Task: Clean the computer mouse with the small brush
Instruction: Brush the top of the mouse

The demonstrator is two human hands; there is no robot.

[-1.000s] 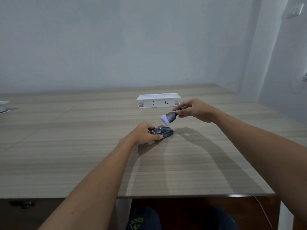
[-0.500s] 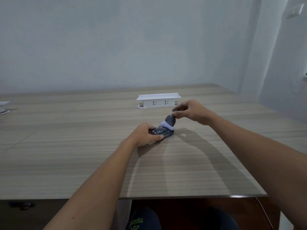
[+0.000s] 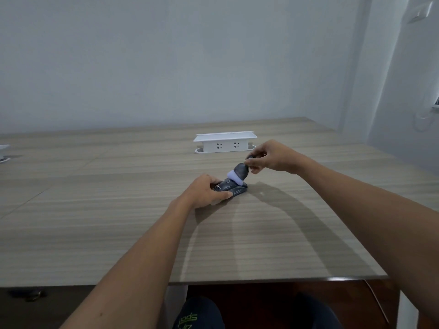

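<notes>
A dark computer mouse (image 3: 234, 188) lies on the wooden table (image 3: 118, 222) near its middle. My left hand (image 3: 204, 192) grips the mouse's near end, thumb along its side, and covers that part. My right hand (image 3: 270, 156) pinches the dark handle of a small brush (image 3: 240, 174) just above and right of the mouse. The brush tilts down to the left and its pale bristles touch the top of the mouse.
A white power socket box (image 3: 224, 143) stands on the table just behind the hands. Part of another white object (image 3: 3, 153) shows at the far left edge. The table's front edge runs below my forearms, my knees under it. A wall rises on the right.
The brush came down from above the mouse onto its top, then slid a little toward the mouse's middle. My left hand kept its hold on the mouse.
</notes>
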